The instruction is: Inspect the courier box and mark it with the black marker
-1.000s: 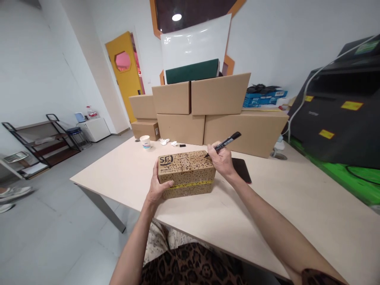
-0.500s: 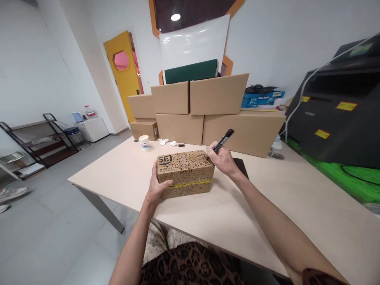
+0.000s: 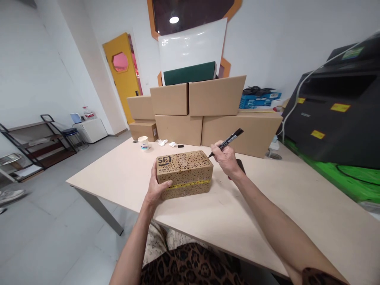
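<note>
A small cardboard box point(image 3: 185, 174), speckled with dark marks and circled by a yellow stripe, rests on the pale table point(image 3: 190, 215). Dark "SF" lettering shows at the left of its top. My left hand point(image 3: 157, 185) grips the box's left end, thumb on the front face. In my right hand point(image 3: 225, 158) is a black marker point(image 3: 233, 138), pinched between the fingers. Its tip points down and left, close to the box's top right corner; whether it touches I cannot tell. A dark flat object point(image 3: 241, 167) lies partly hidden behind my right wrist.
Large cardboard boxes point(image 3: 178, 128) are stacked along the table's back, a green box point(image 3: 190, 74) on top. A paper cup point(image 3: 143, 143), crumpled tissue point(image 3: 162, 143) and a small black cap point(image 3: 180, 146) sit in front of them. A black printer point(image 3: 335, 114) stands at the right.
My right hand has moved slightly right, taking the marker off the box's top toward its corner. The marker leans over more. My left hand keeps its hold on the box.
</note>
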Tool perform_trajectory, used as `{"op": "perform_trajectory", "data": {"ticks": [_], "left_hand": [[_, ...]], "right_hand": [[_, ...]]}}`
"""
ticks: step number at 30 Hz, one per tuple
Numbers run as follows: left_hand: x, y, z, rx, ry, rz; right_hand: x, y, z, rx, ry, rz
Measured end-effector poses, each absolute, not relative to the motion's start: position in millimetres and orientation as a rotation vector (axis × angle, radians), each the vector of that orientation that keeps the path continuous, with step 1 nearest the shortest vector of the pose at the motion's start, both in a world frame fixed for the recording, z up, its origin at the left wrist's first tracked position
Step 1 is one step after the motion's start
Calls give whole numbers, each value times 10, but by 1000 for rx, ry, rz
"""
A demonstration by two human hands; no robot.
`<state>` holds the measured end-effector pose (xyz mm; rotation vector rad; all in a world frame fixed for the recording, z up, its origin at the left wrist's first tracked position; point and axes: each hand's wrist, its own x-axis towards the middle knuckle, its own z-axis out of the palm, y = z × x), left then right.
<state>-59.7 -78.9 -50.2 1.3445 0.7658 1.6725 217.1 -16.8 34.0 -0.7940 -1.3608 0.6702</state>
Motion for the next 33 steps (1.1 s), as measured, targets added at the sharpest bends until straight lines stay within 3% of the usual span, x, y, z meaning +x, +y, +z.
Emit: {"op": "perform_trajectory", "data": {"ticks": [17, 21, 24, 33], "left_hand": [[-592, -805, -485, 1352, 777, 1657], [-610, -771, -538, 1351, 783, 1662], [-613, -754, -561, 1340, 774, 1655], [-584, -799, -483, 1324, 779, 1663]], "right_hand": [[2103, -198, 412, -828, -1437, 570], [2451, 36, 331, -1314, -1504, 367], [2627, 164, 167, -1702, -1712, 403], [2546, 216, -256, -2017, -1899, 588]]}}
